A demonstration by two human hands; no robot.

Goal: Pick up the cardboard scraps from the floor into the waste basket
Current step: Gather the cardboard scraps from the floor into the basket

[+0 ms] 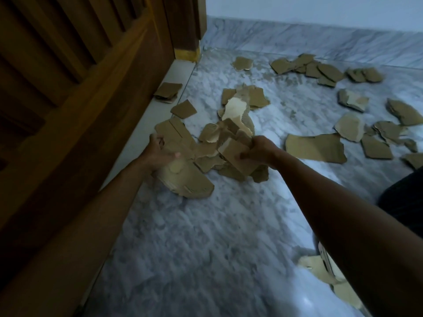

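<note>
Gathering is in hand: left hand (160,152) and right hand (258,152) are clamped on a heap of torn brown cardboard scraps (206,154) on the grey marble floor (194,236), beside the wooden door (68,110). Next, lifting is called for; no waste basket is identifiable.

— Where are the torn brown cardboard scraps (315,148)?
— Flat pieces lie scattered over the grey marble floor from twelve to three o'clock; one large ragged sheet sits at three.
— And the centre?
— A bunched heap of brown and pale torn cardboard pieces (219,147), several tilted upright, overlapping.
— The basket?
— White rim (304,300) at five o'clock, pale scraps inside.
</note>
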